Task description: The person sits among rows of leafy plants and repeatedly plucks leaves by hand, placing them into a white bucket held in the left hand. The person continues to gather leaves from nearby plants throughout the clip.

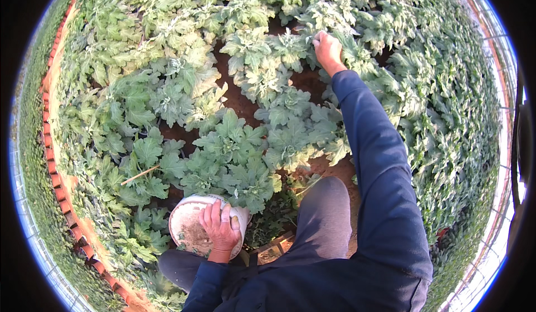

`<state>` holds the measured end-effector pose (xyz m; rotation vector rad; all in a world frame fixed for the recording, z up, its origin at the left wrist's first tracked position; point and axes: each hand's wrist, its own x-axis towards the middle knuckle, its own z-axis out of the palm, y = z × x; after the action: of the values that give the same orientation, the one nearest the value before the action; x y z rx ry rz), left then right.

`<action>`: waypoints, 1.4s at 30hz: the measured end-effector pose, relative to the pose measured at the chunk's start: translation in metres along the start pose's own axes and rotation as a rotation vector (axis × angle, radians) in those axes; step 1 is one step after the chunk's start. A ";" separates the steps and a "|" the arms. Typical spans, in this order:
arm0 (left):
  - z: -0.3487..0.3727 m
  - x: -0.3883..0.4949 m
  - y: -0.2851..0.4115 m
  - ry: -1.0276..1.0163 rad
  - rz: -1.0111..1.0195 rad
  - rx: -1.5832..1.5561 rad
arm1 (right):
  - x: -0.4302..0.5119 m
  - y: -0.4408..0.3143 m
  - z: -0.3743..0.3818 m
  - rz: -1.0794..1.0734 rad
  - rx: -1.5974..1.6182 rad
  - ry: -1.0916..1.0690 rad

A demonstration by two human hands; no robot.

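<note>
My left hand point(220, 228) grips a white plastic bucket point(190, 224) by its side, low in front of my body. The bucket is tilted, and soil and small leaf bits mark its pale round face. Tape-like wraps show on some of the fingers. Far forward and to the right, my right hand point(328, 52) reaches among the lobed leaves of a chrysanthemum-like plant point(328, 16). Its fingers are curled in, and leaves and the hand itself hide whatever lies between the fingertips. Just beyond the bucket grows a darker green leafy plant point(230, 157).
Dense leafy plants surround me, with brown soil point(240, 102) in the gaps. A thin stick point(140, 175) lies across leaves at left. Beside my knee point(326, 211) is a wooden frame piece point(272, 245). A row of orange-red blocks point(52, 155) edges a path at left.
</note>
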<state>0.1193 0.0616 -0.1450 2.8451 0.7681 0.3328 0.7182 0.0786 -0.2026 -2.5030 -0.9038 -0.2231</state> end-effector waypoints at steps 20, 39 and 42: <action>0.000 -0.001 -0.001 0.001 -0.020 0.015 | -0.027 0.078 0.013 0.224 -0.323 -0.607; -0.001 0.001 0.002 -0.002 -0.045 0.008 | -0.058 0.089 0.076 0.308 0.041 -0.210; 0.000 0.000 0.002 -0.009 -0.042 0.022 | -0.047 0.077 0.052 0.231 0.134 -0.145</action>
<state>0.1204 0.0602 -0.1449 2.8447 0.8332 0.3079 0.7305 0.0252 -0.2911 -2.4951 -0.6511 0.0921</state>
